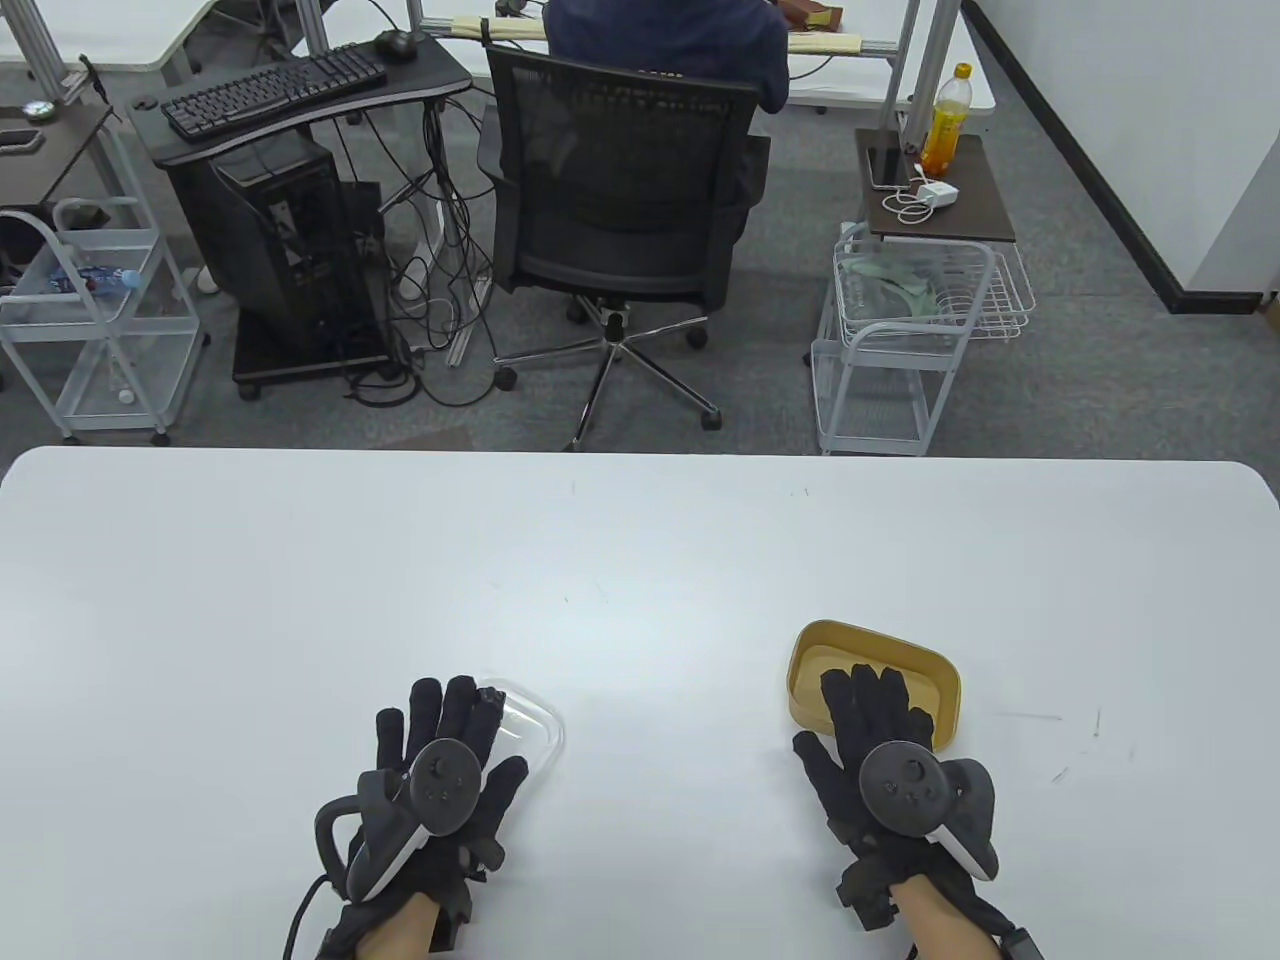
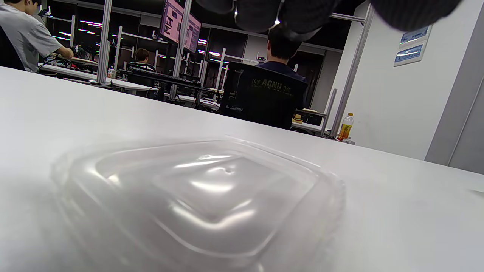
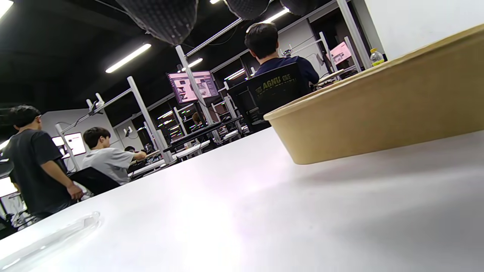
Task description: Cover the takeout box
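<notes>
We had the left hand [image 1: 440, 770] spread over the clear lid [image 1: 525, 725], the right hand [image 1: 885, 745] over the brown takeout box [image 1: 875, 680], well apart on the worktop [image 1: 640, 560]; whether either gripped, we couldn't tell. The thin, slippery lid risked buckling or seating crooked.

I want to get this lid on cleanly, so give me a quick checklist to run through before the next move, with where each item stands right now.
1. Clear lid flat on the table, dome up: ok.
2. Left hand over the lid: ok; actually gripping it: cannot tell.
3. Takeout box upright, open side up: ok.
4. Right hand steadying the box: cannot tell; its fingers reach over the near rim.
5. Bare table between lid and box: ok.
6. Box interior free of the right hand: not ok.
</notes>
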Tool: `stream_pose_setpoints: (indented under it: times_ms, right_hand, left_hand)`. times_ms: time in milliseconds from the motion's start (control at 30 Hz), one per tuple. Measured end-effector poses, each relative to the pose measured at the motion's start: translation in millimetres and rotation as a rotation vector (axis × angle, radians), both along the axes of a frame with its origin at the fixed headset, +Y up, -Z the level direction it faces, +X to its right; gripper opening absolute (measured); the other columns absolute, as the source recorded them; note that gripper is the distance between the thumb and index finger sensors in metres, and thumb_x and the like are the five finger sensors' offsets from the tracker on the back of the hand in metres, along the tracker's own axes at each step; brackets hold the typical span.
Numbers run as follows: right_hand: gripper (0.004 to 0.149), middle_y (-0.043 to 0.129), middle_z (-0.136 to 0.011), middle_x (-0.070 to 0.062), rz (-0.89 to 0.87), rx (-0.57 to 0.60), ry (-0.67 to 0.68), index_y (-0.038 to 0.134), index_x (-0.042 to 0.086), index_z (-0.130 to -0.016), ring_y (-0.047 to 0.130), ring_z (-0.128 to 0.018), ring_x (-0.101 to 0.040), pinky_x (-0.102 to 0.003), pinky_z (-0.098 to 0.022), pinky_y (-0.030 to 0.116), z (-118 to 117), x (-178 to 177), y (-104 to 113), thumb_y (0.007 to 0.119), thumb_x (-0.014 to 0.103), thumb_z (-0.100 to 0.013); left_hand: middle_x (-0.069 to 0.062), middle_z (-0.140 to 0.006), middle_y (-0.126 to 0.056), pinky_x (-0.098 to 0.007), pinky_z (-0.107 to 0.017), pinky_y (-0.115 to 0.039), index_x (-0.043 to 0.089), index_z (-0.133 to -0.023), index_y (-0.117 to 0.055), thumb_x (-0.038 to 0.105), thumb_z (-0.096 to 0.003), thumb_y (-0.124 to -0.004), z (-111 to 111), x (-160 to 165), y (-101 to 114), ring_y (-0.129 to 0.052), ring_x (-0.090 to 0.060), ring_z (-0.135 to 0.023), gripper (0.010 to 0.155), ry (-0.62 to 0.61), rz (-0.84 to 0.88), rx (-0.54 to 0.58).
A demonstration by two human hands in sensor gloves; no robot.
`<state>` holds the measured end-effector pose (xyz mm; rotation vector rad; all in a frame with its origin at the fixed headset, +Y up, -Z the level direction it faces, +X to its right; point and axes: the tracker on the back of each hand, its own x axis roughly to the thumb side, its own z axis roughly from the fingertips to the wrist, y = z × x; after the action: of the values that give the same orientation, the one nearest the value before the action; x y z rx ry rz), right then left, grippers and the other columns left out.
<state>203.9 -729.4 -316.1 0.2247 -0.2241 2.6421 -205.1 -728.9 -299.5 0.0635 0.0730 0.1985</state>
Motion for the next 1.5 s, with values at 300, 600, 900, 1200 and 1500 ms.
stream_pose_setpoints:
  times_ms: [300,600,900,1200,1500]
  right_hand:
    - [0.067,0.041,-0.116,-0.035,-0.060,-0.009,-0.075,0.049,0.005,-0.114,0.030,-0.105,-0.057,-0.079,-0.064,0.034,-10,20,4,0.069,0.042,-0.062]
    - [0.067,0.040,-0.118,-0.033,-0.132,-0.032,-0.188,0.049,0.006,-0.114,0.028,-0.106,-0.056,-0.079,-0.065,0.030,-15,44,4,0.072,0.041,-0.062]
    - [0.068,0.039,-0.118,-0.033,-0.109,-0.068,-0.364,0.049,0.005,-0.115,0.028,-0.107,-0.055,-0.079,-0.066,0.030,-18,72,-1,0.073,0.041,-0.062]
    - [0.071,0.054,-0.111,-0.038,-0.110,-0.246,-0.598,0.049,-0.002,-0.113,0.053,-0.098,-0.059,-0.073,-0.067,0.048,-23,99,-17,0.076,0.039,-0.061]
    - [0.066,0.096,-0.070,-0.022,-0.145,-0.345,-0.647,0.068,-0.011,-0.102,0.096,-0.053,-0.035,-0.058,-0.043,0.081,-29,106,-27,0.078,0.039,-0.059]
  left_hand:
    - [0.020,-0.122,-0.048,-0.034,-0.084,-0.023,0.052,-0.102,-0.055,0.074,-0.0353,-0.065,0,0,0,-0.037,-0.010,-0.119,0.071,0.001,0.004,0.002]
    - [0.020,-0.122,-0.048,-0.035,-0.084,-0.023,0.052,-0.102,-0.056,0.074,-0.0354,-0.065,2,1,0,-0.037,-0.010,-0.119,0.071,0.000,-0.005,0.005]
    - [0.020,-0.122,-0.047,-0.034,-0.084,-0.023,0.052,-0.102,-0.056,0.074,-0.0354,-0.065,2,0,0,-0.036,-0.010,-0.119,0.071,-0.002,0.003,0.013]
    - [0.019,-0.122,-0.047,-0.034,-0.084,-0.023,0.051,-0.102,-0.057,0.074,-0.0356,-0.065,2,0,0,-0.036,-0.011,-0.119,0.070,0.000,0.006,0.007]
    - [0.019,-0.122,-0.048,-0.035,-0.084,-0.023,0.051,-0.102,-0.056,0.074,-0.0356,-0.065,2,-1,-1,-0.036,-0.011,-0.118,0.071,0.010,0.008,-0.003]
